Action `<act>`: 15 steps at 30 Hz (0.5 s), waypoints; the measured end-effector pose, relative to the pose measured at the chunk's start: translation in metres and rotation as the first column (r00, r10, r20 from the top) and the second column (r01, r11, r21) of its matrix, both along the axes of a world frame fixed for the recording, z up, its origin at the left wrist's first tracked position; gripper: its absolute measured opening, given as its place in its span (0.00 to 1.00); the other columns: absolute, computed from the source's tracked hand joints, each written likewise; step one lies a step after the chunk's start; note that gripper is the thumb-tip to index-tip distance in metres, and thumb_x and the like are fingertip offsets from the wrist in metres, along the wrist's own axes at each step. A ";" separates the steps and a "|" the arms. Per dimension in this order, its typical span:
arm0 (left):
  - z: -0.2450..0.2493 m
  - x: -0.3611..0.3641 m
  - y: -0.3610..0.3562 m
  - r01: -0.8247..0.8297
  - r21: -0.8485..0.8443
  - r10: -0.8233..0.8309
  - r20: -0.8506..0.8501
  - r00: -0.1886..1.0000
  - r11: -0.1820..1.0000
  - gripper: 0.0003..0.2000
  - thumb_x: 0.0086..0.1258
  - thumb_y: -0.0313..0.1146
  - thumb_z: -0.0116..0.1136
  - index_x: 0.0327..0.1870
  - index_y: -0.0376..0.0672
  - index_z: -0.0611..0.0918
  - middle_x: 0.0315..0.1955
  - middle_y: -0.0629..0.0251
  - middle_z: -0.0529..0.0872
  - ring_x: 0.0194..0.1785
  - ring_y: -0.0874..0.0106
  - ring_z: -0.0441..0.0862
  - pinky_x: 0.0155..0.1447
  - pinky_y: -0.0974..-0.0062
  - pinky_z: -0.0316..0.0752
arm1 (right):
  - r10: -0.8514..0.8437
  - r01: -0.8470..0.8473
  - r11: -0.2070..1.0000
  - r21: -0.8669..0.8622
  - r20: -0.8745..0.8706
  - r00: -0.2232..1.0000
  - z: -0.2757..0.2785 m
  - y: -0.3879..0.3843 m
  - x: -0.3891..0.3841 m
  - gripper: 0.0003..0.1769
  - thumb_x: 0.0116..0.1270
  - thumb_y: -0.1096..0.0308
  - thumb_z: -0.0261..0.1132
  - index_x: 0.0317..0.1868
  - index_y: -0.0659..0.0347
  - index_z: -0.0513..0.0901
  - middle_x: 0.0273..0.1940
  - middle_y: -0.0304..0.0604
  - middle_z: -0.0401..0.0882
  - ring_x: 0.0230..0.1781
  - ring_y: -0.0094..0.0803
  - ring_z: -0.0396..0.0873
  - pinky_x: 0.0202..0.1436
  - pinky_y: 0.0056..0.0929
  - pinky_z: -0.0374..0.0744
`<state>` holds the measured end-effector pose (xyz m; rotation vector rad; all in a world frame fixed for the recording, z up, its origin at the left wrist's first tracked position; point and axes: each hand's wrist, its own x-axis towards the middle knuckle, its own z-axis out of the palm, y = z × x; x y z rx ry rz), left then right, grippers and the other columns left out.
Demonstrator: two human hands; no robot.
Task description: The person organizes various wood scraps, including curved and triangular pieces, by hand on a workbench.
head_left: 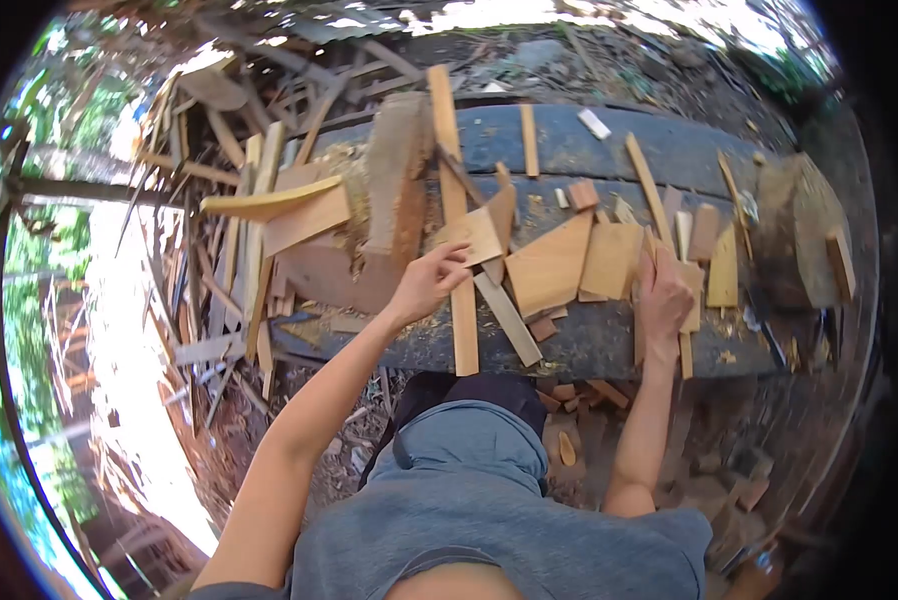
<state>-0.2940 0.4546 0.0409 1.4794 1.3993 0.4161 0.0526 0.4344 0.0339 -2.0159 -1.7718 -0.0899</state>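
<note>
My left hand reaches over the workbench with its fingers apart. Its fingertips overlap the lower edge of a small flat wooden board, which lies across a long upright wooden strip. To the right, my right hand is closed, knuckles up, over several cut wood pieces. Its fingers hide what they hold, and I cannot tell what it is. A square wood block lies just left of that hand, and a narrow strip shows below it. Between my hands sits a wide angled board.
A dark, worn bench carries sawdust and scattered offcuts. A thick upright timber block stands left of centre, near a curved yellow wooden piece. A log stump is at the right end. Scrap wood is heaped on the left.
</note>
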 end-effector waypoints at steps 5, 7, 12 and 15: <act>0.010 0.022 -0.011 -0.091 0.378 0.015 0.199 0.980 0.921 0.22 0.67 0.40 0.62 0.60 0.41 0.75 0.45 0.60 0.83 0.46 0.74 0.80 0.53 0.74 0.74 | 0.480 -0.589 0.805 -0.068 -0.509 0.715 0.068 0.032 -0.096 0.13 0.65 0.64 0.64 0.47 0.60 0.81 0.25 0.55 0.78 0.25 0.49 0.79 0.26 0.35 0.73; 0.018 0.013 -0.017 -0.121 0.083 0.082 0.374 0.924 0.989 0.21 0.69 0.40 0.60 0.59 0.41 0.76 0.44 0.62 0.83 0.46 0.76 0.80 0.53 0.75 0.74 | 0.578 -0.705 0.708 0.041 -0.608 0.544 0.071 0.043 -0.140 0.15 0.66 0.64 0.64 0.50 0.60 0.80 0.28 0.53 0.80 0.25 0.44 0.81 0.28 0.33 0.75; 0.011 -0.030 -0.027 -0.431 -0.339 0.539 0.655 0.530 0.836 0.16 0.73 0.39 0.55 0.55 0.39 0.77 0.43 0.69 0.83 0.46 0.80 0.79 0.50 0.79 0.74 | 0.421 -0.614 0.771 0.170 -0.860 0.290 0.054 0.074 -0.210 0.22 0.66 0.63 0.64 0.57 0.64 0.73 0.38 0.48 0.83 0.33 0.35 0.83 0.35 0.31 0.79; 0.008 -0.070 -0.024 -0.496 -0.352 0.576 0.696 0.428 0.794 0.16 0.73 0.39 0.55 0.54 0.38 0.77 0.45 0.68 0.82 0.47 0.79 0.79 0.51 0.77 0.76 | 0.282 -0.727 0.686 0.004 -0.923 0.261 0.039 0.069 -0.239 0.24 0.66 0.66 0.64 0.60 0.66 0.69 0.42 0.48 0.82 0.39 0.33 0.83 0.40 0.30 0.79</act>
